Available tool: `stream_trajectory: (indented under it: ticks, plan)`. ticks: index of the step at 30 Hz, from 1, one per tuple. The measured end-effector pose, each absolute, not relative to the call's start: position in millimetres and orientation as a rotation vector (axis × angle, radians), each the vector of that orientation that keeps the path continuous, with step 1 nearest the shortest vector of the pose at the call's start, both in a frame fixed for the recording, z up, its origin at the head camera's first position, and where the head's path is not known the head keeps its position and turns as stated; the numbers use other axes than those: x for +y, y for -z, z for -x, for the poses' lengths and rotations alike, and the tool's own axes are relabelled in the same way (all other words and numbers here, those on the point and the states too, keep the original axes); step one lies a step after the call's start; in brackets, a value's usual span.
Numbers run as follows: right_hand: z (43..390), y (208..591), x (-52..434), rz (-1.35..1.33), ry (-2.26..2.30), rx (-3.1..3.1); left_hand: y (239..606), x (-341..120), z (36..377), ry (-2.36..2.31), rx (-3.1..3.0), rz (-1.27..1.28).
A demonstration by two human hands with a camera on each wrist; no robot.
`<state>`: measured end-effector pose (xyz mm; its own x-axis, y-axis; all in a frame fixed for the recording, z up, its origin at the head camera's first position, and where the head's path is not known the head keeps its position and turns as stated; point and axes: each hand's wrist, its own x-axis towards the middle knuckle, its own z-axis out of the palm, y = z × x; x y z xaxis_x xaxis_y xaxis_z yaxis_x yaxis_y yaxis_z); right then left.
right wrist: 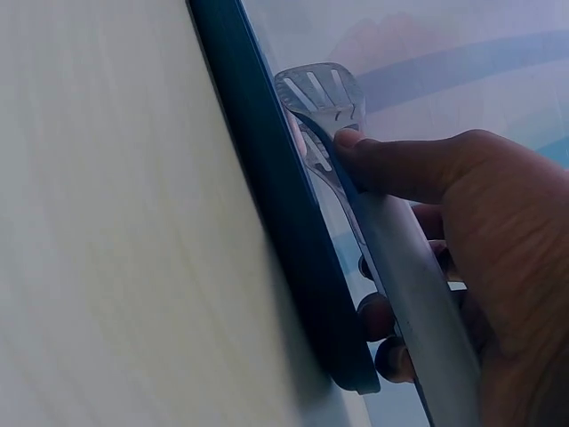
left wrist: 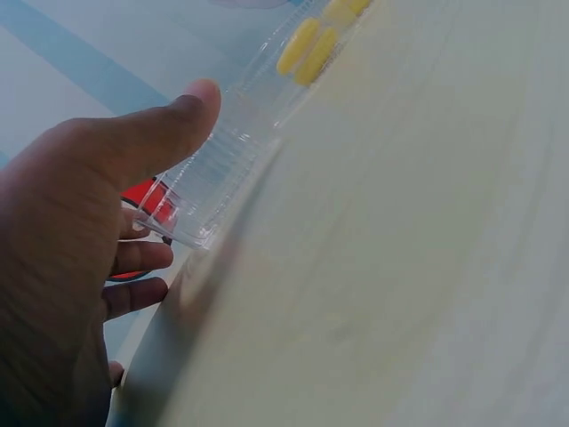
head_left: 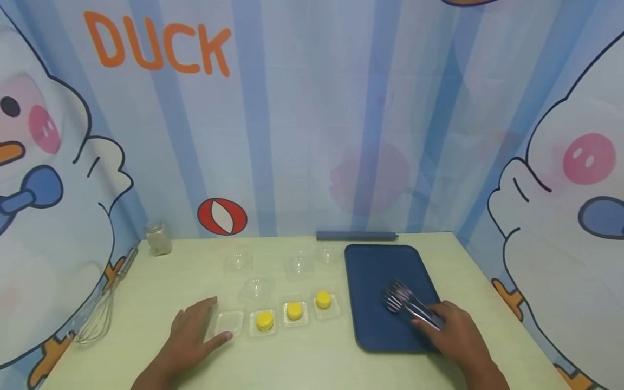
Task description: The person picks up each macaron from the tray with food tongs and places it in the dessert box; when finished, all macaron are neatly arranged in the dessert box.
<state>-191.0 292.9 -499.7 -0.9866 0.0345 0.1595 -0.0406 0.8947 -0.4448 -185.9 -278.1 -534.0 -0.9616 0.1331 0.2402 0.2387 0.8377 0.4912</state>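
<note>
Tongs in hand over the tray

Your right hand [head_left: 458, 333] grips the metal tongs [head_left: 414, 307], their slotted heads slightly apart above the blue tray [head_left: 380, 260]. Your left hand [head_left: 187, 336] spreads thumb and fingers wide around the vacant clear base [head_left: 229, 324]; you cannot tell whether they touch it. Three yellow pieces [head_left: 265, 320] sit on neighbouring bases, between your hands. The step looks like readying the tongs; the next move probably calls for steadying that base and keeping the tongs level.
</note>
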Motion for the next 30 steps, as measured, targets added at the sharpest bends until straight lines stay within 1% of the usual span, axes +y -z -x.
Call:
stream_trajectory:
  ticks: [8,23,30]
  plan:
    - [190.4,497.7,291.7,-0.009,-0.664,-2.926,541.5,-280.4,186.8,0.824,-2.803,0.284]
    - [193.5,502.0,290.5,-0.009,-0.678,-2.903,539.8,-279.4,187.3,0.824,-2.874,0.214]
    - [193.0,504.5,290.5,0.007,-0.682,-2.904,537.9,-280.8,189.6,0.824,-2.872,0.221]
